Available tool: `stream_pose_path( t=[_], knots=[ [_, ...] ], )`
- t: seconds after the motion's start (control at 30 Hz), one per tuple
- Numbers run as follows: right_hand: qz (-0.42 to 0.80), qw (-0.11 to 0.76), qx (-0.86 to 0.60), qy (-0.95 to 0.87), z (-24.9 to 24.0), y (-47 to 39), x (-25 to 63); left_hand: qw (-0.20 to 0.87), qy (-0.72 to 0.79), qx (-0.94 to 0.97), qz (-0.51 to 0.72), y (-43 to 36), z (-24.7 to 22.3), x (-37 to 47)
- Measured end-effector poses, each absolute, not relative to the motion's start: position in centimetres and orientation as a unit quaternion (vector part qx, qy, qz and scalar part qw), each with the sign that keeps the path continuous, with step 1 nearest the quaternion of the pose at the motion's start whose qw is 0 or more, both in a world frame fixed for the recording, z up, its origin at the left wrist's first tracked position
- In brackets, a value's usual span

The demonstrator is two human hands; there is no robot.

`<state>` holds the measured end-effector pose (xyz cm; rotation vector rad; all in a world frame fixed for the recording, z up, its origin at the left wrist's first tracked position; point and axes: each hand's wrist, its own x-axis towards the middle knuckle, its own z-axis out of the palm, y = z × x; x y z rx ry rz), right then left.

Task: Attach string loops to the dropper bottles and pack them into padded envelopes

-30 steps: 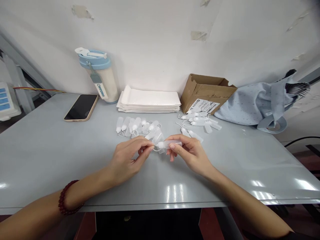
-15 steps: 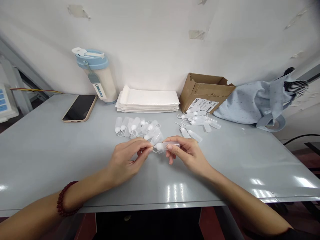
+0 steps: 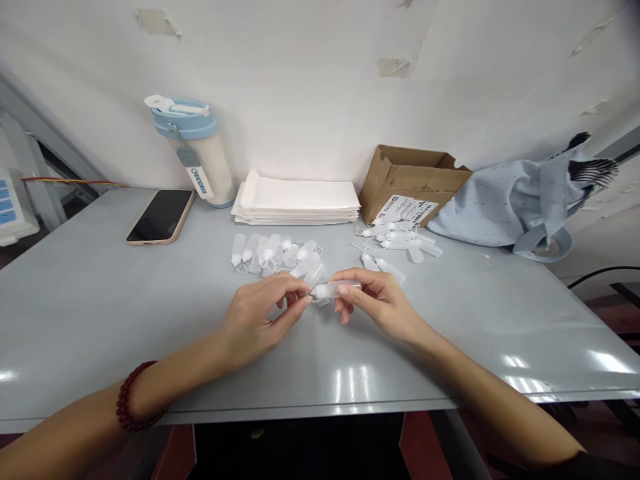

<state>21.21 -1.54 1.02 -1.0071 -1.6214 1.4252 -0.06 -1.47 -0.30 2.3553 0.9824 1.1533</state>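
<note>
My right hand holds a small translucent squeeze bottle by its body, between thumb and fingers, with its white tip pointing left. At that tip, the thumb and index finger of my left hand are pinched together; what lies between them is too small to make out. Just behind my hands, several similar bottles with thin cap loops lie in a loose group on the grey table. Another group of such bottles rests to the right, in front of the cardboard box.
A phone and a tall tumbler with a blue lid are at the back left. Stacked white envelopes lie by the wall. An open cardboard box and a light blue cloth bag are at the right.
Both hands stay close together at the bottle. My left fingertips have shifted slightly right and the held bottle has moved up a little.
</note>
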Motion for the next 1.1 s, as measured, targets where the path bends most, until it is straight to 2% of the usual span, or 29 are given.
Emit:
stream_pose_path(
  t=[0.17, 1.1],
  knots=[
    [0.557, 0.38, -0.388, -0.628, 0.89, -1.27, 21.39, 0.184, 0.377, 0.818, 0.393, -1.31, 0.07, -0.31],
    [0.528, 0.344, -0.407, -0.662, 0.45, -1.61, 20.97, 0.175, 0.318, 0.859, 0.362, -1.49, -0.31, -0.26]
  ],
)
